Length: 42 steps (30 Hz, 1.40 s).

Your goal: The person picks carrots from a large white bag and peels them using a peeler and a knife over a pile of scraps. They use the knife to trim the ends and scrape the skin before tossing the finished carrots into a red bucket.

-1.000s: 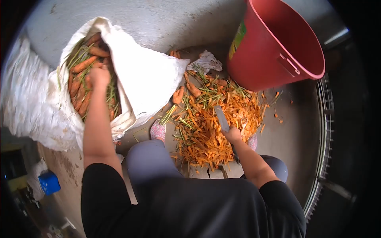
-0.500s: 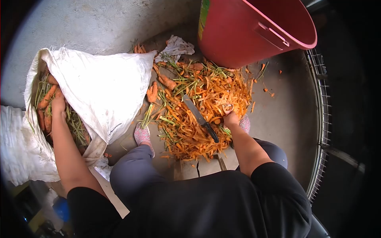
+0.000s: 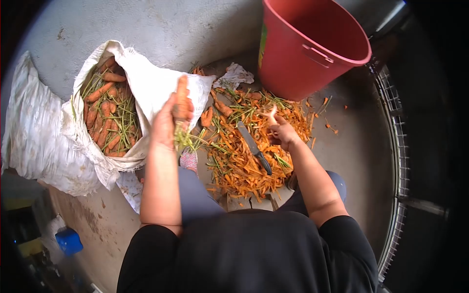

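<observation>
My left hand (image 3: 163,122) is wrapped round a carrot (image 3: 182,100) with green stems hanging below it, held up beside the white sack. In my right hand (image 3: 284,133), above the heap of orange peelings (image 3: 234,171), is a small pale tool that looks like a peeler (image 3: 272,113); its details are blurred. A knife (image 3: 254,147) with a dark handle lies on the peelings between my hands. Many unpeeled carrots (image 3: 100,117) with stems show in the mouth of the white sack (image 3: 151,80) at the left.
A tall red bucket (image 3: 298,73) stands behind the peelings. Several loose carrots (image 3: 222,107) and a crumpled white cloth or bag (image 3: 235,76) lie between sack and bucket. Another white sack (image 3: 44,132) is at the far left, and a wire-mesh edge (image 3: 394,122) curves along the right.
My left hand has come out of the sack with a carrot and moved right. My right hand has lifted the tool off the peelings. The view has shifted too.
</observation>
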Motion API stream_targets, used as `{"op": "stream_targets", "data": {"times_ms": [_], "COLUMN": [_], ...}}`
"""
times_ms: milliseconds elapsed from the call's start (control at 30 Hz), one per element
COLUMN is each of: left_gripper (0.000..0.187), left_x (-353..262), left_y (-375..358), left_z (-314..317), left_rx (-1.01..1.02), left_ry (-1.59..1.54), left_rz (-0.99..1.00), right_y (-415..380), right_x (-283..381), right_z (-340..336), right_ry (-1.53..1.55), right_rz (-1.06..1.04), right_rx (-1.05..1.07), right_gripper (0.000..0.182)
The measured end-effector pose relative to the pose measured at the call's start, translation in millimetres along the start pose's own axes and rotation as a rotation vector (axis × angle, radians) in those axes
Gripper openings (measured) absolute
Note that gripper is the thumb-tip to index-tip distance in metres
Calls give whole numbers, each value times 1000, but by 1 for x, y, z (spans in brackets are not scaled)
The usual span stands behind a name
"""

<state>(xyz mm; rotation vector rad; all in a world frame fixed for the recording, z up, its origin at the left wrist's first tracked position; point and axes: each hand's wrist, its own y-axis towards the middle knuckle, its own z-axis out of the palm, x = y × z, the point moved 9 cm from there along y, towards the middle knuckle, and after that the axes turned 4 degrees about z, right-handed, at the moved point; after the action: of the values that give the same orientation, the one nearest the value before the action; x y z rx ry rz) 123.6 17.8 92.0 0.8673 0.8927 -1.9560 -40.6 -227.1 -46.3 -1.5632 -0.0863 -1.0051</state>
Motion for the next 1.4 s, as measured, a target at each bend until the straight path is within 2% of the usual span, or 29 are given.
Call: {"op": "stream_targets", "data": {"times_ms": [67, 100, 133, 200, 233, 267, 333, 367, 400, 467, 600, 633, 800, 833, 867, 933, 967, 1000, 1067, 1133, 1200, 1267, 1333, 1400], "left_gripper": [44, 45, 46, 45, 43, 41, 41, 41, 40, 39, 35, 37, 42, 42, 43, 43, 43, 43, 42, 32, 33, 35, 38, 40], "left_x": [56, 78, 97, 125, 135, 143, 157, 164, 170, 178, 183, 193, 194, 187, 207, 204, 193, 189, 189, 187, 185, 194, 203, 204], "left_y": [-11, -12, -14, -17, -16, -15, -17, -17, -16, -14, -2, -3, -18, -17, -15, -17, -22, -23, -21, -17, -20, -17, -14, -15], "left_z": [28, 34, 41, 45, 43, 41, 51, 57, 59, 65, 66, 60, 69, 76, 55, 50, 60, 59, 50, 48, 46, 42, 45, 45], "left_rx": [36, 112, 185, 206, 237, 264, 321, 346, 334, 318, 569, 429, -2, 542, 498, 400, 451, 402, 356, 324, 366, 319, 367, 372], "left_ry": [-284, -280, -275, -250, -177, -105, -247, -323, -333, -357, -342, -294, -345, -172, -182, -205, -251, -202, -76, -118, -63, -129, -190, -201], "left_rz": [-295, -350, -403, -451, -453, -456, -570, -626, -645, -680, -570, -643, -809, -635, -679, -750, -759, -749, -754, -697, -762, -766, -764, -771], "right_y": [-19, -42, -53, -73, -82, -84, -84, -75, -64, -55, -38, -37, -22, -15, -6, -1, 7, 12, 15, 1, 8, 6, 3, 4], "right_x": [10, 32, 47, 73, 86, 92, 99, 95, 89, 85, 74, 73, 67, 67, 69, 89, 92, 95, 90, 98, 95, 95, 90, 81], "right_z": [5, 5, -4, -21, -30, -36, -38, -36, -34, -16, 12, 14, 14, 4, -10, -59, -88, -111, -122, -100, -93, -90, -81, -66], "right_ry": [-344, -521, -548, -592, -502, -330, 30, 123, 232, 290, 139, 5, -133, -130, -127, -71, -161, -246, -77, 131, 261, 400, 499, 444], "right_rz": [-124, -277, -395, -622, -677, -713, -720, -646, -559, -490, -380, -388, -348, -338, -328, -418, -478, -538, -524, -654, -638, -623, -520, -459], "right_rx": [146, 62, -13, -160, -180, -115, 82, 192, 217, 323, 445, 383, 320, 288, 258, -57, -252, -443, -453, -322, -188, -123, -177, -134], "right_gripper": [46, 36, 31, 23, 18, 17, 15, 18, 19, 21, 22, 23, 23, 24, 24, 26, 26, 26, 23, 19, 16, 16, 16, 18]}}
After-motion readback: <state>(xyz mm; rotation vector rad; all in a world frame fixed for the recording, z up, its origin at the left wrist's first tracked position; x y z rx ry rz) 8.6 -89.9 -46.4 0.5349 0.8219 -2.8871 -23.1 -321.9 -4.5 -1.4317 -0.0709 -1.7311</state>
